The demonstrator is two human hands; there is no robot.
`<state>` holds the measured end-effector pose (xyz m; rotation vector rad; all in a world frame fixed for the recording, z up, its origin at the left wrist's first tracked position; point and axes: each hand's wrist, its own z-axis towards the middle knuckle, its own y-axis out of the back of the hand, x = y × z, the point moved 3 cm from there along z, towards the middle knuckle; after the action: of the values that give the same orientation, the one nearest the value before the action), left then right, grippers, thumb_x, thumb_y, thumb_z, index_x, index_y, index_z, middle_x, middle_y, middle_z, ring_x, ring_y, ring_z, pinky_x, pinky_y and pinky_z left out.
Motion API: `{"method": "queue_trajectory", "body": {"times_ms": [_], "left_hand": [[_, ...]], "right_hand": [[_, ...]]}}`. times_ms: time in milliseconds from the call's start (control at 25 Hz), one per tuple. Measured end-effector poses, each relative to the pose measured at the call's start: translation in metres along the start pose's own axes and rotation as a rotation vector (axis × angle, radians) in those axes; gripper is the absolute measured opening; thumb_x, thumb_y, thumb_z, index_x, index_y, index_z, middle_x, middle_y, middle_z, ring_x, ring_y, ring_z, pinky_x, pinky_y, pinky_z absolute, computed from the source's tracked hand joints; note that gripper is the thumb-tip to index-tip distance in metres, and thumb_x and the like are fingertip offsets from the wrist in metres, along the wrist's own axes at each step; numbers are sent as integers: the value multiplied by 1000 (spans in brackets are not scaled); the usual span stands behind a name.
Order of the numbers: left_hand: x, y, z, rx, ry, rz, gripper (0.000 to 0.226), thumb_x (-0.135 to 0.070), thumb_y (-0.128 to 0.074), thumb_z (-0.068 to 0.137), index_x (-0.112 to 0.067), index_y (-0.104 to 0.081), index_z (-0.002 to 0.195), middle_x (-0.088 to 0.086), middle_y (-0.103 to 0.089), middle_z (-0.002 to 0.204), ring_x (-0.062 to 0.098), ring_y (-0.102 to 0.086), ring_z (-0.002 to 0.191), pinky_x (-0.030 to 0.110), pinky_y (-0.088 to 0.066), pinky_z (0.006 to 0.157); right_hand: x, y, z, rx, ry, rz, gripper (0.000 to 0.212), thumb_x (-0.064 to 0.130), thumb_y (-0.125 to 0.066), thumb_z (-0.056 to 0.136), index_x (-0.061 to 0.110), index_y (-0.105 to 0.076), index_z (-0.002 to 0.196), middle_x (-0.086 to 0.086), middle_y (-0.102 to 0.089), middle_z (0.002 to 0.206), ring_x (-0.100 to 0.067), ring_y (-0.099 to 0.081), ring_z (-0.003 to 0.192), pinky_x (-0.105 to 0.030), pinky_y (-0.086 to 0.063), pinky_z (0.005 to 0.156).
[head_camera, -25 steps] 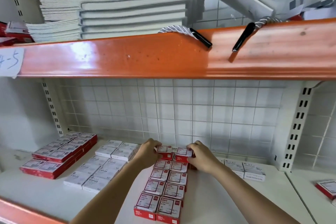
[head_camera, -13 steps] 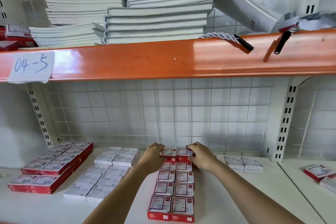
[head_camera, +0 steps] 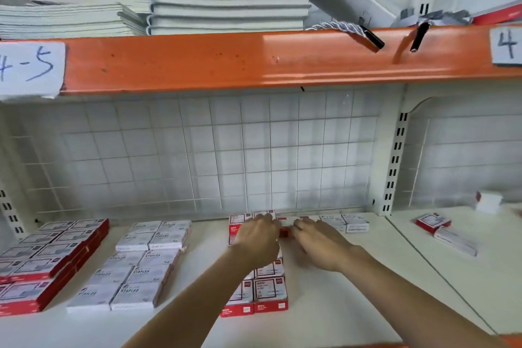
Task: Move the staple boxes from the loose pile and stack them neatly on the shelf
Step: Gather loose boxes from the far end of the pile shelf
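The red-and-white staple boxes (head_camera: 269, 292) you are stacking sit in a two-wide column running from the front of the white shelf (head_camera: 339, 305) back toward the wire grid panel (head_camera: 226, 155); they are small flat cardboard cartons with white printed tops and glossy red sides, and their print is too small to read. Your left hand (head_camera: 258, 237) lies palm-down over the far boxes of that column, fingers loosely spread and touching the tops. Your right hand (head_camera: 319, 243) reaches just beside it at the back of the column, fingers extended toward a small red box (head_camera: 284, 232) between the two hands; motion blur means you cannot tell whether it grips anything. Behind your right hand lie a few white cartons (head_camera: 350, 223) against the grid. To the left, a block of flat white boxes (head_camera: 135, 271) carries the word "STAPLES" on each lid, and further left a taller red-sided stack (head_camera: 53, 260) stands two layers deep. On the neighbouring shelf board to the right, a loose pile (head_camera: 443, 230) of red and white boxes lies askew. Overhead, the glossy orange beam (head_camera: 226, 62) bears paper labels (head_camera: 28, 68) handwritten "4-5" and "4", under stacks of pale grey notebooks (head_camera: 231, 0).
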<state>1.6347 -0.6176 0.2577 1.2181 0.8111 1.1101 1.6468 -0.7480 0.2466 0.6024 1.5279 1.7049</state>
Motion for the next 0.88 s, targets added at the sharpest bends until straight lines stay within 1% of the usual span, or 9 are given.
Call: {"method": "queue_trajectory", "body": {"times_ms": [80, 160, 240, 320, 440, 520, 640, 760, 880], "left_hand": [[-19, -3, 10, 28, -61, 6, 32, -22, -47, 89, -9, -53, 117, 13, -52, 120, 31, -51, 114, 39, -44, 90], [-40, -5, 22, 25, -118, -18, 32, -26, -46, 91, -11, -54, 117, 12, -53, 120, 30, -51, 114, 38, -44, 89], [-64, -7, 34, 8, -153, -119, 31, -32, -46, 92, -14, -55, 116, 8, -53, 121, 27, -50, 115, 36, -43, 89], [-94, -13, 46, 27, -190, -243, 29, -35, -48, 92, -17, -56, 113, 5, -53, 121, 24, -49, 116, 30, -39, 89], [-138, -24, 60, 54, -238, -355, 26, -34, -51, 91, -18, -57, 110, 4, -55, 117, 21, -49, 115, 25, -36, 86], [-175, -28, 73, 65, -262, -399, 25, -33, -52, 90, -17, -58, 109, 4, -56, 114, 21, -50, 112, 25, -37, 85], [-229, -29, 90, 71, -273, -483, 24, -32, -53, 89, -18, -59, 108, 4, -57, 113, 21, -53, 109, 28, -42, 88], [-283, -29, 104, 60, -316, -498, 25, -32, -54, 88, -18, -59, 108, 3, -58, 114, 20, -54, 108, 28, -42, 87], [-330, -29, 121, 57, -315, -527, 24, -30, -55, 88, -16, -60, 107, 4, -58, 111, 20, -54, 106, 26, -41, 84]], "right_hand": [[-12, -2, -17, 23, -48, 0, 39, 4, -41, 91, 11, -45, 130, -9, -47, 130, -27, -44, 120, -37, -39, 90], [-31, -2, -40, 36, -140, 68, 39, 6, -41, 91, 12, -44, 130, -8, -47, 130, -26, -44, 120, -35, -39, 90], [-56, -2, -65, 41, -257, 139, 38, 10, -43, 91, 12, -43, 128, -7, -48, 129, -26, -47, 117, -32, -40, 87], [-83, -2, -94, 24, -374, 199, 35, 15, -45, 91, 14, -44, 125, -6, -50, 126, -24, -48, 114, -28, -38, 84], [-121, -3, -137, -5, -499, 257, 31, 18, -49, 90, 16, -48, 122, -3, -48, 125, -21, -49, 113, -27, -41, 87], [-148, -6, -170, -19, -562, 246, 33, 20, -50, 90, 17, -49, 123, -3, -47, 126, -21, -48, 114, -27, -41, 87], [-189, -8, -216, -15, -637, 244, 36, 20, -50, 90, 17, -48, 125, -3, -47, 126, -20, -46, 119, -28, -39, 95], [-234, -7, -256, -28, -711, 261, 36, 18, -50, 89, 16, -49, 125, -4, -50, 122, -19, -47, 116, -28, -38, 93], [-278, -11, -288, -48, -752, 288, 35, 17, -51, 90, 14, -49, 124, -6, -50, 120, -20, -47, 115, -28, -39, 90]]}}
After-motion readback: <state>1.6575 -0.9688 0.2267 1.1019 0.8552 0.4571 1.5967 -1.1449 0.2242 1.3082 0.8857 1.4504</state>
